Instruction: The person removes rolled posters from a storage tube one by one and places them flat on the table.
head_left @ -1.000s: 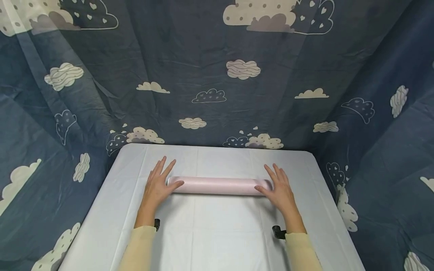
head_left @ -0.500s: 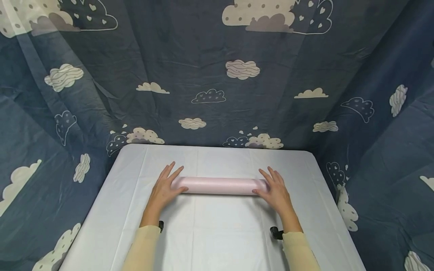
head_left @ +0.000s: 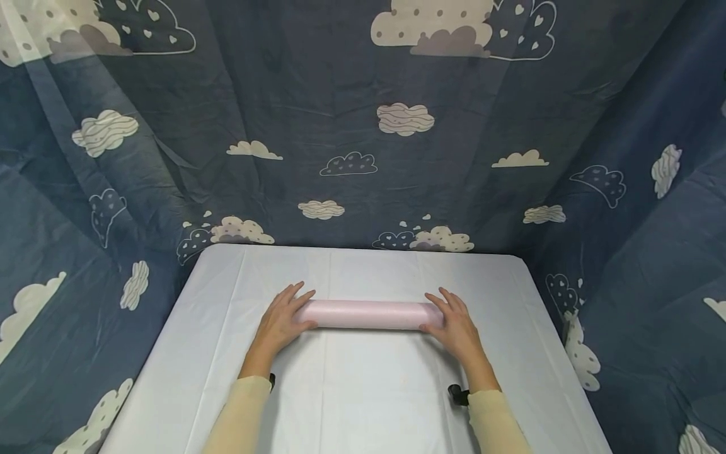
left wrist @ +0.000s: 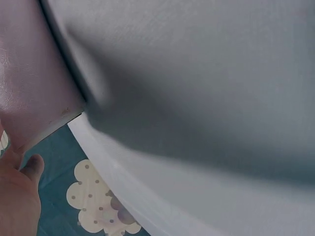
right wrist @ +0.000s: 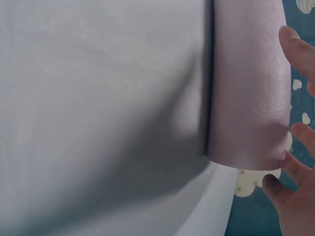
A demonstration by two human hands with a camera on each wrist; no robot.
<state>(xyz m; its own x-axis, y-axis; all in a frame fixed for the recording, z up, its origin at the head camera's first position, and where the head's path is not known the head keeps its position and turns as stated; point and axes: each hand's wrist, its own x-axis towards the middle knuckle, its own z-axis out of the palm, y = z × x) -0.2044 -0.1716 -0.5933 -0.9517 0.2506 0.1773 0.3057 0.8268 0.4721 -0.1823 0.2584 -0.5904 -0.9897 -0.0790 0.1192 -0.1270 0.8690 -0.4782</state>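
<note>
Our left hand (head_left: 282,321) and right hand (head_left: 455,324), fingers straight, rest flat on the ends of a pink roll (head_left: 367,314) lying mid-table (head_left: 363,391). Cloud-print curtains (head_left: 363,157) surround us on three sides.

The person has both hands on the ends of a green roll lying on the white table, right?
Not quite: the roll is pink, not green. The head view shows it lying across the white table, with the left hand resting on one end and the right hand on the other. The right wrist view shows the same pale pink.
</note>
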